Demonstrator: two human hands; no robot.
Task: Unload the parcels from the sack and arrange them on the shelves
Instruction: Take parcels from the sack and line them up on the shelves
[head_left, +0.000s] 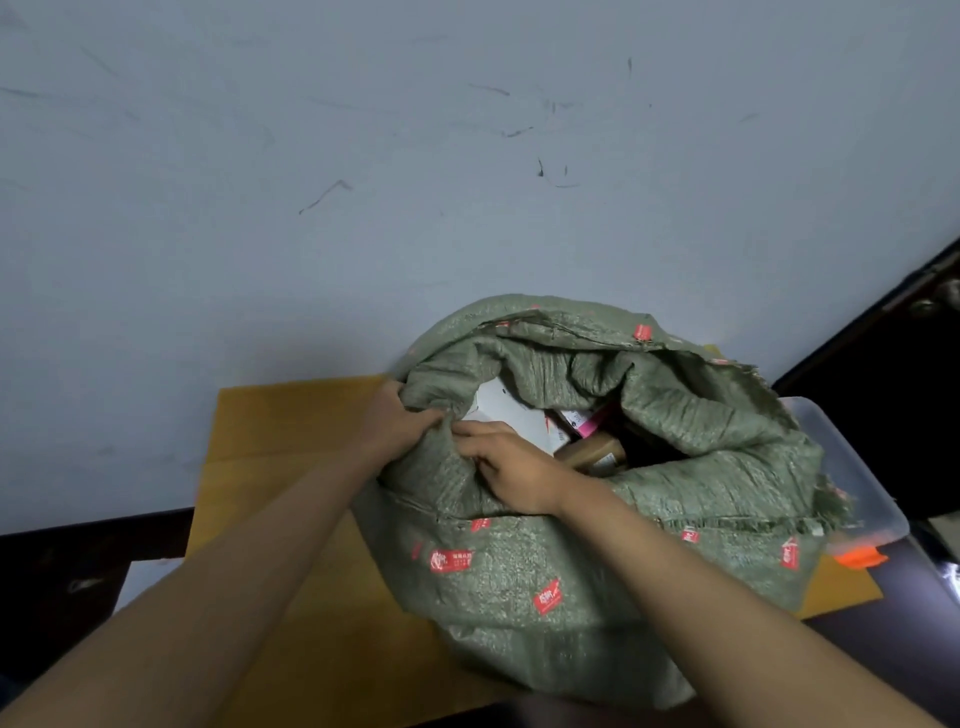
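The big green sack (545, 561) sits on a flat sheet of brown cardboard (291, 447), close to the pale wall (363, 156). Its mouth is open at the top. Inside the sack you can see a white parcel (506, 410), a bit of a pink one (592, 423) and a brown one (597, 452).

Both hands are at the left side of the sack's mouth, close together. The left hand (397, 423) has its fingers curled tight round a bunch of the sack's cloth. The right hand (511, 465) pinches the cloth right next to it, fingers bent.

The job now seems to be opening the sack wider, so the parcels are easy to reach. To do it well, roll or fold the rim down on the outside of the sack, a bit at a time, going all round. Do not tug hard, because the frayed edge on the sack's right side could tear. Keep the sack standing up so nothing spills. A clear plastic box (852, 478) touches the sack's right side, so take care there.
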